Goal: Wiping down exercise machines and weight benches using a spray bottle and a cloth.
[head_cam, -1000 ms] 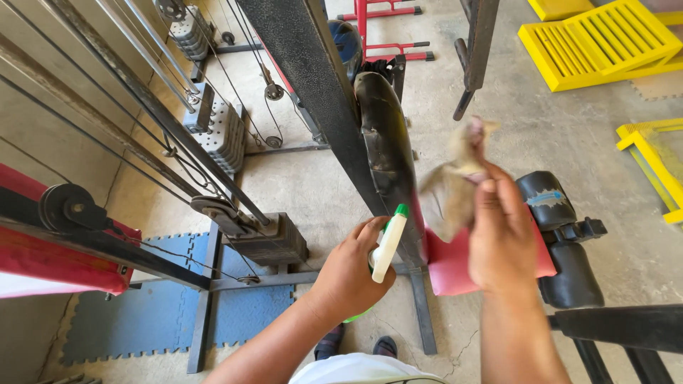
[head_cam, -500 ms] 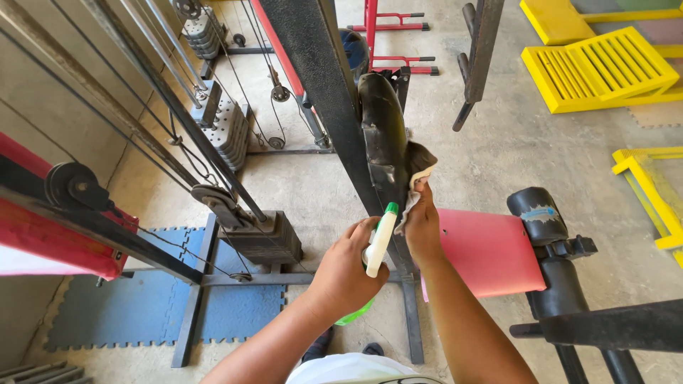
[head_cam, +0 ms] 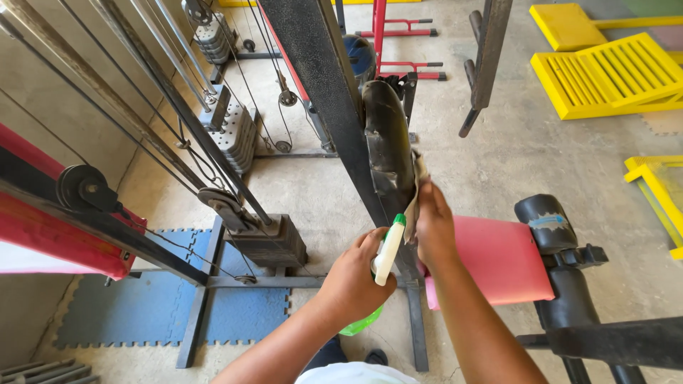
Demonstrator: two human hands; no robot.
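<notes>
The right hand (head_cam: 434,231) has brought its clutched cloth (head_cam: 416,186) down onto the black pad (head_cam: 388,135), while beside the pad the left hand (head_cam: 352,277) grips a spray bottle (head_cam: 388,249), so wiping is underway.

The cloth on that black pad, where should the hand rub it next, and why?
Probably slide it down the pad. The right hand presses the cloth against the lower side of the black pad, and the left hand holds the spray bottle just beside it.

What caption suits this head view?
Right hand presses a cloth against a black pad; left hand holds a spray bottle.
</notes>
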